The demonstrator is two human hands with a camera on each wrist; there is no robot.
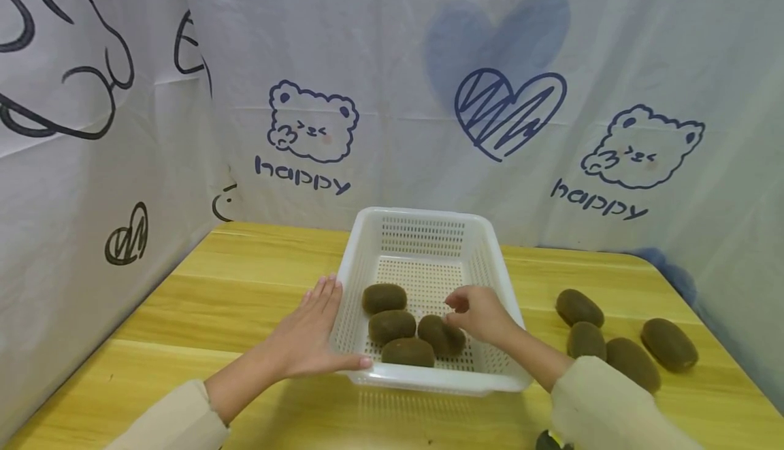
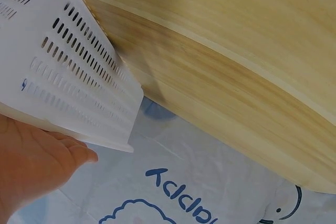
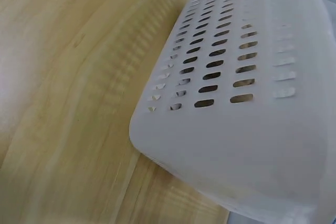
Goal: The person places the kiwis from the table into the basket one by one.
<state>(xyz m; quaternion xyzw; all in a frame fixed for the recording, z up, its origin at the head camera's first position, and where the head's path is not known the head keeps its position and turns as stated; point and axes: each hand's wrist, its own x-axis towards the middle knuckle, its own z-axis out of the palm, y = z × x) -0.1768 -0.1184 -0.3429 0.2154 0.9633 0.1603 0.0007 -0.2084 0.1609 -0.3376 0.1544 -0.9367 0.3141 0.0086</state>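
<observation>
At the bottom of the head view two pale sleeves reach forward over a wooden counter (image 1: 184, 300); the person's left hand (image 1: 309, 338) lies left of centre, fingers straight and released, palm flat against the left wall of a white perforated basket (image 1: 429, 239), thumb along its near rim; the right hand (image 1: 480, 314), just right of centre, reaches over the basket's right wall with fingers curled, its grip pinching the rightmost kiwi (image 1: 441, 334) inside; three more kiwis (image 1: 392, 326) lie touching one another on the basket floor, left of the pinched one; at the lower right, four loose kiwis (image 1: 669, 344) rest on the counter, apart from the basket; across the top hangs a white cloth backdrop (image 1: 429, 62) printed with bears, hearts and the word happy.
</observation>
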